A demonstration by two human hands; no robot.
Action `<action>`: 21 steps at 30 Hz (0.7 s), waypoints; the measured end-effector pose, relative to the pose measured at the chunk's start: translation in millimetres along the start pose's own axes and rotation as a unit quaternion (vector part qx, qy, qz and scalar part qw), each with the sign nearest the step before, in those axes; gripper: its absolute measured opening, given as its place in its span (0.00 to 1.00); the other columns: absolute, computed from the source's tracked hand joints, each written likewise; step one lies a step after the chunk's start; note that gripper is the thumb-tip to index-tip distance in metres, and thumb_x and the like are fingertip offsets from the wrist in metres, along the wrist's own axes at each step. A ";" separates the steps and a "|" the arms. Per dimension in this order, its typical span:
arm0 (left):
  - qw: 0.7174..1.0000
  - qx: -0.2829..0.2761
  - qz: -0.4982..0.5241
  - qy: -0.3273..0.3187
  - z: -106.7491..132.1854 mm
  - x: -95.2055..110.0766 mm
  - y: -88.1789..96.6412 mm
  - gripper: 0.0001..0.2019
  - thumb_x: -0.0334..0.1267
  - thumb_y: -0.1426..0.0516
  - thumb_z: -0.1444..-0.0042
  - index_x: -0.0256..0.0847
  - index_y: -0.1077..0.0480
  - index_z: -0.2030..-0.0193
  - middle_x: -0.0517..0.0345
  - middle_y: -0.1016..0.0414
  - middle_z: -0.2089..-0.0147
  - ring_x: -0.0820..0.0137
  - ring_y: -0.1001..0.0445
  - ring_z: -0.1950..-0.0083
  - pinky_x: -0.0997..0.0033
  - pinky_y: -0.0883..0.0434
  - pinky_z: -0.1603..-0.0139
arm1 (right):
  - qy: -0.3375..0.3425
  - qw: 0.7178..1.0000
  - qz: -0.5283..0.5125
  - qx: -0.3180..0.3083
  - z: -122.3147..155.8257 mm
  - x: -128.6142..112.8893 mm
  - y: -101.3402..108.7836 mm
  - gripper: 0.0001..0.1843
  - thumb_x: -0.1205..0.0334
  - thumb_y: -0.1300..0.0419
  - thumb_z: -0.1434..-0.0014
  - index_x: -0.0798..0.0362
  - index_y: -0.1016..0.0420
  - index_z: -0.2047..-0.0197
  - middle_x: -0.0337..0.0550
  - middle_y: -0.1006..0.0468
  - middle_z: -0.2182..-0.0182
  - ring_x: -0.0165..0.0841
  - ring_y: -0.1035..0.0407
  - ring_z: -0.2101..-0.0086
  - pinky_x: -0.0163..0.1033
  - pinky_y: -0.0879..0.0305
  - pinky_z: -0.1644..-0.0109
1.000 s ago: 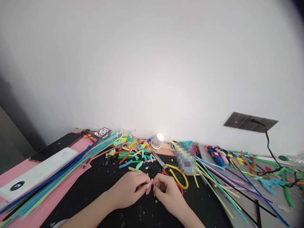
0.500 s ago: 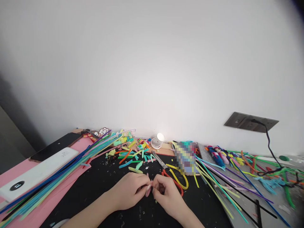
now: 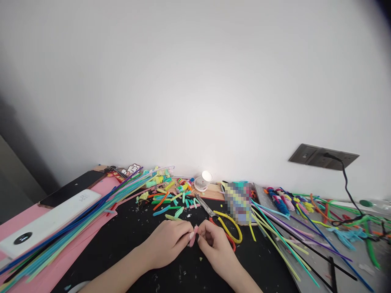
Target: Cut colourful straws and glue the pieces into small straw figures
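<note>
A short pink piece of pipe cleaner [image 3: 192, 241] is pinched between my two hands above the black mat [image 3: 183, 276]. My left hand [image 3: 167, 245] grips it from the left with thumb and forefinger closed. From the other side, my right hand [image 3: 215, 247] has its fingers curled in, and its thumb and forefinger meet the piece's upper end. Part of the piece is covered by the fingertips. Scissors [image 3: 228, 226] with yellow and red handles lie just beyond my right hand, blades pointing away to the left. Cut pipe cleaner pieces [image 3: 161, 200] are scattered past my left hand.
A white paper cup [image 3: 202, 182] stands against the wall. Long pipe cleaners lie left [image 3: 91, 215] and right [image 3: 284, 236]. A white power bank [image 3: 51, 221] and dark phone [image 3: 73, 188] sit at left. A black cable [image 3: 345, 183] hangs from the wall socket [image 3: 324, 156].
My fingertips have shifted slightly around the pink piece, and more of it shows between them. My right hand has turned a little. The surrounding things have stayed put.
</note>
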State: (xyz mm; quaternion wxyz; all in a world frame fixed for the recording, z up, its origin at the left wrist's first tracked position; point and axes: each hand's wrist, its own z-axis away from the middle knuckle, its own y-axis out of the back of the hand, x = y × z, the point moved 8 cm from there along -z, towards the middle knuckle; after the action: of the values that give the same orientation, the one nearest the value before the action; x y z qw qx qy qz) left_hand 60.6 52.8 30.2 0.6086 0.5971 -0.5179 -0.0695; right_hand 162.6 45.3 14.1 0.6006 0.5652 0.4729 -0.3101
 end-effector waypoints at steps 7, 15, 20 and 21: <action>1.000 -0.020 0.012 0.003 -0.8 0.0 -2.3 0.11 0.30 0.56 0.39 0.41 0.37 0.68 0.63 0.31 0.68 0.72 0.31 0.67 0.76 0.39 0.65 | 0.009 1.000 -0.007 -0.002 0.3 -0.8 -0.2 0.07 0.67 0.48 0.43 0.54 0.36 0.73 0.33 0.39 0.78 0.25 0.48 0.78 0.31 0.50 0.74; 1.000 -0.009 0.025 0.014 0.7 -2.5 -0.2 0.11 0.30 0.57 0.38 0.41 0.38 0.68 0.63 0.31 0.68 0.72 0.32 0.68 0.77 0.40 0.66 | 0.002 0.999 0.013 -0.030 1.6 0.0 -4.0 0.09 0.65 0.51 0.39 0.54 0.34 0.70 0.33 0.40 0.78 0.25 0.47 0.77 0.31 0.50 0.74; 0.999 -0.006 0.039 0.018 0.1 -1.2 1.9 0.12 0.32 0.59 0.37 0.42 0.38 0.68 0.62 0.30 0.68 0.72 0.30 0.67 0.76 0.39 0.65 | 0.004 0.998 0.040 -0.053 3.3 1.3 -7.5 0.11 0.64 0.54 0.37 0.54 0.34 0.69 0.33 0.40 0.78 0.26 0.46 0.76 0.31 0.50 0.73; 0.999 -0.009 0.043 0.019 -0.2 -0.6 2.1 0.13 0.32 0.59 0.37 0.42 0.38 0.68 0.62 0.30 0.68 0.72 0.30 0.67 0.76 0.39 0.65 | 0.006 0.997 0.042 -0.057 3.5 0.7 -8.0 0.11 0.64 0.54 0.37 0.54 0.35 0.69 0.33 0.40 0.78 0.26 0.46 0.76 0.31 0.50 0.73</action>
State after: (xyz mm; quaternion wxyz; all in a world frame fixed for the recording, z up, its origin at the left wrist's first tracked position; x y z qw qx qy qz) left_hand 59.4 53.9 31.7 0.6260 0.5702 -0.5307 -0.0371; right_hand 156.4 40.7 10.1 0.6416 0.5513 0.4690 -0.2539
